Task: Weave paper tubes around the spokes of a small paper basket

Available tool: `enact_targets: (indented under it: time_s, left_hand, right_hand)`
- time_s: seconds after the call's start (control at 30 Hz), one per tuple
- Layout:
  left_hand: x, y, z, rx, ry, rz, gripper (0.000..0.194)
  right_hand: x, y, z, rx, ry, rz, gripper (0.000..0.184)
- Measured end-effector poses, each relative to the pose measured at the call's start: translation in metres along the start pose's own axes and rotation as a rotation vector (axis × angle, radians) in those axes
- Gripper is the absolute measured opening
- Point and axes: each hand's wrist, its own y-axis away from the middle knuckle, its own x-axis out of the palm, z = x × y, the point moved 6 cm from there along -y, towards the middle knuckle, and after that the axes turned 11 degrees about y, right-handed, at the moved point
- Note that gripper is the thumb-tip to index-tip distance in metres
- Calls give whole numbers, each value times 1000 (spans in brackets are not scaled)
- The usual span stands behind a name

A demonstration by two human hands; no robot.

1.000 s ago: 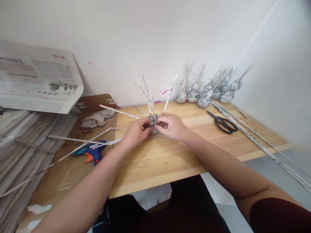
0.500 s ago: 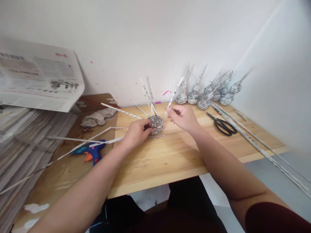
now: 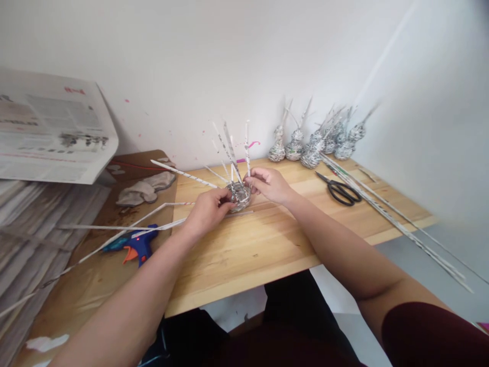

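Fingers [image 3: 224, 193] of the left hand [image 3: 202, 211] pinch the near left rim of a small, round woven-paper basket [image 3: 242, 205], thumb and forefinger drawn close together on it. The right hand [image 3: 269, 184] is at the opposite side, its thumb and forefinger pinching an upright paper rod [image 3: 247, 148] low down, where it meets the basket's right rim. The basket rests on the wooden desk [image 3: 244, 260], between the two hands, its open top facing up. More printed paper rods [image 3: 229, 145] rise from its far side, leaning at different angles, and another slants out to the left.

Long paper strips [image 3: 114, 228] stretch left past the left hand, crossing over a blue glue gun [image 3: 142, 247] with an orange trigger and a small red light. It lies on a brown board [image 3: 95, 290], with crumpled pale cloth [image 3: 145, 189] behind it. At far left, a newspaper sheet [image 3: 49, 132] stands tilted above a thick stack of paper [image 3: 34, 255].

Toward the back right of the desk, a cluster of gourd-shaped woven pieces [image 3: 310, 155] stands near the white wall [image 3: 229, 61], thin paper ends sticking up from their tops. Black-handled scissors [image 3: 342, 192] lie in front, just beside a bundle of long paper rods [image 3: 385, 211] that reaches past the desk's right edge.
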Motion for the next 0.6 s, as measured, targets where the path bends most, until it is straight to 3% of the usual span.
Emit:
enact_targets:
  time_s: [0.2,0.4,0.6]
  left_hand:
    - [-2,1,-1,9,-25,-5,11]
    - [-5,1,-2,29,-63,7,10]
    - [-4,-1,-3,63,-64,35,9]
  right_hand:
    - [2,-1,-4,6,53,-4,30]
    - [-6,-3,1,-116,437,11,29]
    - [-10,1,4,-78,421,132,28]
